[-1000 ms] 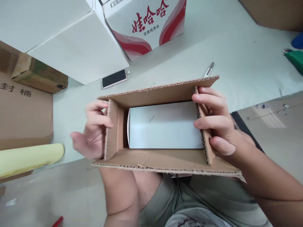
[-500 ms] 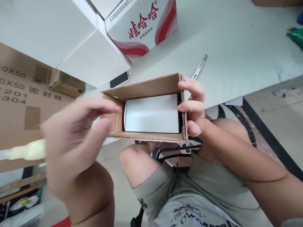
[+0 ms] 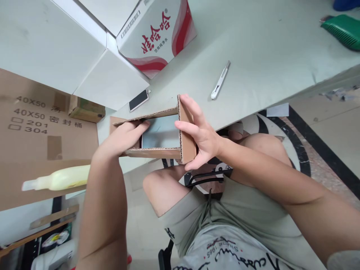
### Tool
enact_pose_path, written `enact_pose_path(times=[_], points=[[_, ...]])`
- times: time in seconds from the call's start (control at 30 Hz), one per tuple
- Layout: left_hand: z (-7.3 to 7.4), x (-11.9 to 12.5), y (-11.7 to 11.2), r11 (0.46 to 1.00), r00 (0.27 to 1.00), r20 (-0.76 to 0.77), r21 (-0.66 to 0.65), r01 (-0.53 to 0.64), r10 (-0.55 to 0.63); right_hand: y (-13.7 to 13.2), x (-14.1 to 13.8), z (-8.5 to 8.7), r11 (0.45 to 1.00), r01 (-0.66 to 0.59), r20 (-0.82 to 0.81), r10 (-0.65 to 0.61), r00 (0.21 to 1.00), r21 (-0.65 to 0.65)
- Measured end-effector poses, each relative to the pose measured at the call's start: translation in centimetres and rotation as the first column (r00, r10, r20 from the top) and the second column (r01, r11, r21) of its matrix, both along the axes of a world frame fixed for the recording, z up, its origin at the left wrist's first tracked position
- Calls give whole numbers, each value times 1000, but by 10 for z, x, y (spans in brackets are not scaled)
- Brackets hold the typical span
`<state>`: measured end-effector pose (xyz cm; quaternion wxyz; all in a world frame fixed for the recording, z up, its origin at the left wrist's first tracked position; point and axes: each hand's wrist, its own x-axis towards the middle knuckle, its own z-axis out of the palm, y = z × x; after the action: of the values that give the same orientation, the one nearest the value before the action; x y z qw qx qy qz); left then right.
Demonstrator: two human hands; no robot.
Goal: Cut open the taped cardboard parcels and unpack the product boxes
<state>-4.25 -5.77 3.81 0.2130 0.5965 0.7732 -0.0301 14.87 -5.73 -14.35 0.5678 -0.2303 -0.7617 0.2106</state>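
Note:
I hold a small open cardboard box [image 3: 153, 153] above my lap at the table's near edge. A white box [image 3: 160, 131] lies inside it. My left hand [image 3: 123, 135] rests on the box's left end, its fingers lying over the opening and touching the white box. My right hand [image 3: 198, 131] presses flat against the right end flap [image 3: 185, 129], fingers stretched out along the corrugated edge.
On the pale table [image 3: 253, 56] lie a white utility knife [image 3: 221, 79] and a phone [image 3: 138, 100]. A red-and-white printed carton [image 3: 157, 33] and white boxes [image 3: 56, 41] stand behind. A brown carton [image 3: 33, 150] with a pale yellow bottle [image 3: 62, 179] is at left, a green object [image 3: 341, 32] far right.
My left hand swung off the box's left end toward the camera, then came back onto the opening. The box has tilted, and my right hand went from pinching the right flap to pressing flat on it.

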Motion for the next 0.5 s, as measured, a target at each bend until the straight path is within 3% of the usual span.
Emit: enact_pose_path(times=[0.07,0.2,0.33,0.5], points=[[0,-3,3,1000,1000,17,-22,-11,11,-7,-3,3,1000,13,4,-14,1000,27],[7,6,9,978,979,-58,74,-193,197,-16,-14,1,995,93,39,-94,995,33],[13,25,11,974,977,-152,190,-121,151,-14,-23,-5,983,160,-18,-159,987,96],[18,36,6,930,977,-161,361,-75,141,-9,-23,-5,986,169,43,-169,985,1]])
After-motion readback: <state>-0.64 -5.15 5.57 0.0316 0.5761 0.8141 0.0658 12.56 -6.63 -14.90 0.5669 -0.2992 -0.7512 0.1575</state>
